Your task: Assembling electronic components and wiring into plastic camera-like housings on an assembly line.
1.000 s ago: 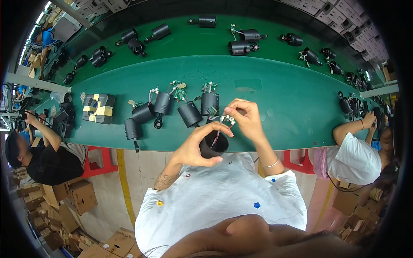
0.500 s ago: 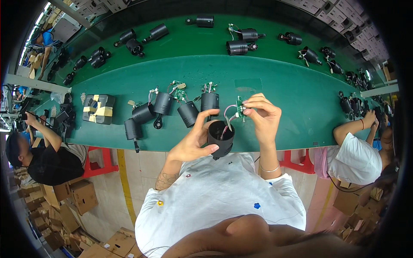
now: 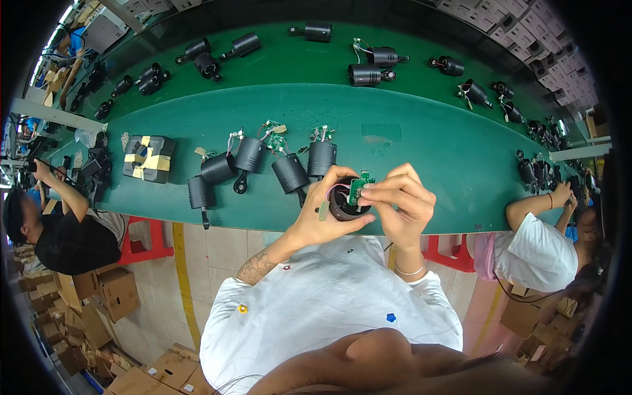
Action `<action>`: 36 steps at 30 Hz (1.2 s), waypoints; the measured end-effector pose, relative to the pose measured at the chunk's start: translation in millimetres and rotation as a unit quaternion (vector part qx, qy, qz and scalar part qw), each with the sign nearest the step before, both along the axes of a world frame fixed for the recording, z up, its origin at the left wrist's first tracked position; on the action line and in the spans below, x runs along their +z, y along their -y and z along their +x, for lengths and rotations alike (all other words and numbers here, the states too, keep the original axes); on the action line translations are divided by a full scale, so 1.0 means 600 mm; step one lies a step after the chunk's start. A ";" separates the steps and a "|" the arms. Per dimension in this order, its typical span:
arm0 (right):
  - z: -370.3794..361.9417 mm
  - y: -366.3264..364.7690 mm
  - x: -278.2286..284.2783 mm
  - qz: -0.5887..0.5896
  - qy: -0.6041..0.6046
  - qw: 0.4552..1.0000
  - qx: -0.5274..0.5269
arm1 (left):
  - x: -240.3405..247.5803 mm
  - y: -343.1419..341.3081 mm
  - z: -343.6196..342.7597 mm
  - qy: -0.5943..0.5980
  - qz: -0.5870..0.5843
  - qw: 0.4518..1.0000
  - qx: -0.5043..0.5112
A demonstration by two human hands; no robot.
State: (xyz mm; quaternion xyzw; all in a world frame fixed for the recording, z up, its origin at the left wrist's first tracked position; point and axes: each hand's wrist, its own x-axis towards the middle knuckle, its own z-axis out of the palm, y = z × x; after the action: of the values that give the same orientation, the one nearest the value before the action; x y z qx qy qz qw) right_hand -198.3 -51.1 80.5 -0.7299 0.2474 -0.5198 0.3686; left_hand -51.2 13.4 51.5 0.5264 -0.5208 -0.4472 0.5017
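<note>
My left hand [image 3: 322,214] is wrapped round a black cylindrical housing [image 3: 342,209], its open end facing up. Between the fingertips of my right hand [image 3: 403,201] is a small green circuit board [image 3: 357,189], held upright over the housing's mouth. Pink and white wires run from the board toward the inside of the housing, and a pale tag [image 3: 323,210] dangles by the left fingers. Just beyond my left hand lie more black housings, one [image 3: 322,158] with a board at its far end and another [image 3: 290,172] beside it.
To the left sits a black block with yellow tape [image 3: 149,158]. Several housings [image 3: 217,168] with wires and boards lie between it and my hands. A darker green strip [image 3: 283,62] at the back carries more housings. A person [image 3: 66,224] works at each side.
My right hand has brought the circuit board down and left, over the housing's mouth. My left hand has tipped the housing more upright toward me and shifted slightly right.
</note>
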 end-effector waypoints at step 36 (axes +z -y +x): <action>0.040 -0.033 0.014 -0.050 -0.101 0.993 -0.027 | -0.012 0.017 0.011 0.157 -0.250 0.941 0.168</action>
State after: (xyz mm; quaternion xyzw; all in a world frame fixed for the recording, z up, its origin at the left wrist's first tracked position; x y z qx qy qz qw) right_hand -174.5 -31.2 88.8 -0.7892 0.2764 -0.4651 0.2906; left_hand -44.5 3.4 44.5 0.5275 -0.5916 -0.1241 0.5969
